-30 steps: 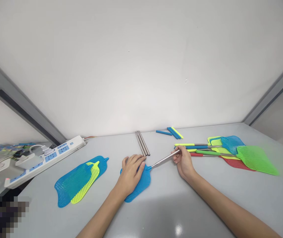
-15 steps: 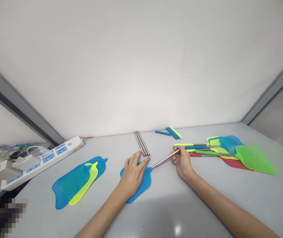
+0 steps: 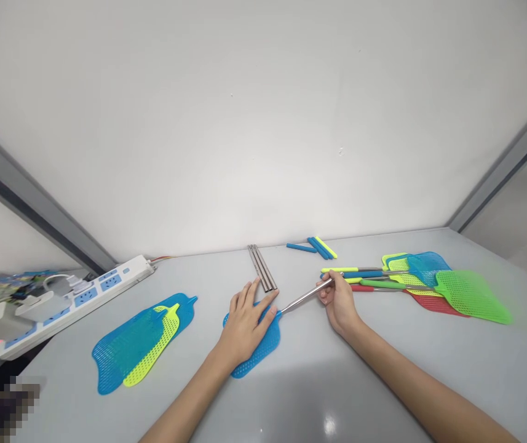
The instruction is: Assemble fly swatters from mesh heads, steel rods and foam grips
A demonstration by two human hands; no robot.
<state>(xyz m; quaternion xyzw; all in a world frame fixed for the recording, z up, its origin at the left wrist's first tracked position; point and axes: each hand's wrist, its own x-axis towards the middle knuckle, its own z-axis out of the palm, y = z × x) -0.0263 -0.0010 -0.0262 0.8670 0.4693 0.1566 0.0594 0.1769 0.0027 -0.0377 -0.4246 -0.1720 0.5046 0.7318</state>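
My left hand (image 3: 243, 326) lies flat, fingers spread, on a blue fly swatter head (image 3: 263, 354) on the table. A metal rod (image 3: 307, 295) runs from the neck of that head up to the right. Its far end is pinched between the thumb and fingers of my right hand (image 3: 338, 298). Just beyond my left fingertips lie several loose metal rods (image 3: 262, 267) side by side. Behind my right hand are several fly swatters with handles, among them a green one (image 3: 473, 295) and a red one (image 3: 438, 304).
Loose blue and yellow fly swatter heads (image 3: 129, 351) overlap on the left. Several short blue and yellow handle sleeves (image 3: 321, 247) lie near the wall. A white power strip (image 3: 83, 301) with plugs runs along the table's left edge. The grey wall (image 3: 254, 123) closes off the back.
The left hand's fingers are spread slightly wider on the blue swatter head. The right hand keeps its pinch on the rod. The whole view has shifted a little.
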